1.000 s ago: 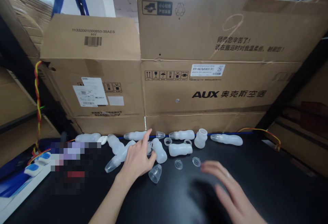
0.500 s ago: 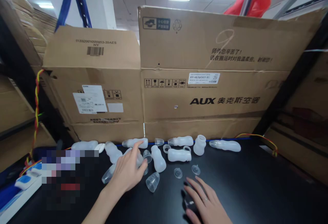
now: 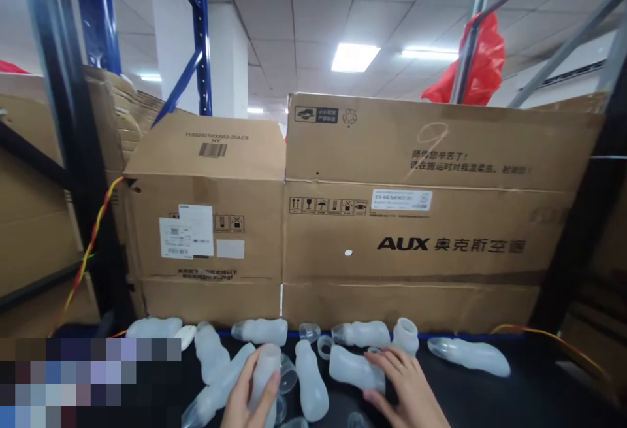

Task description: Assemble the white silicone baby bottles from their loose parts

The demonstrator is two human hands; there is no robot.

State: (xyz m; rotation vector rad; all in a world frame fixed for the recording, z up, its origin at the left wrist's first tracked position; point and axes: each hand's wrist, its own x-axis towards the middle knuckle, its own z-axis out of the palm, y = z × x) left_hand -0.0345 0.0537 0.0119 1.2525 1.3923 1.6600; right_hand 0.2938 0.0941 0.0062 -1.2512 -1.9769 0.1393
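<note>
The person's left hand (image 3: 239,402) is curled, thumb on one side and fingers on the other, around a translucent white, smooth plastic bottle (image 3: 267,370), held almost upright; its lower end is hidden. The right hand (image 3: 405,385) is half open, fingers above and thumb below the right end of a waisted, translucent white plastic bottle (image 3: 350,368) lying on its side; whether the grip has closed, I cannot tell.

Between the hands lies a pear-shaped white plastic bottle (image 3: 313,385), apart from both. Just right of the left hand's bottle is a clear, cup-shaped plastic cap (image 3: 288,374), loose.

The work looks partway. Four white bottles wear clear tapered caps: one at the lower left (image 3: 220,385), two along the back (image 3: 259,332) (image 3: 361,334) and one at the far right (image 3: 470,356). Left unjoined are a pale plastic ring (image 3: 324,347) and a second clear cap (image 3: 309,332) at the back, near a wide-mouthed white plastic bottle (image 3: 405,333) standing upright behind the right hand. No cap shows on either bottle at the hands.

All this lies on a black tabletop (image 3: 470,405), before tall brown cardboard panels (image 3: 431,264)
</note>
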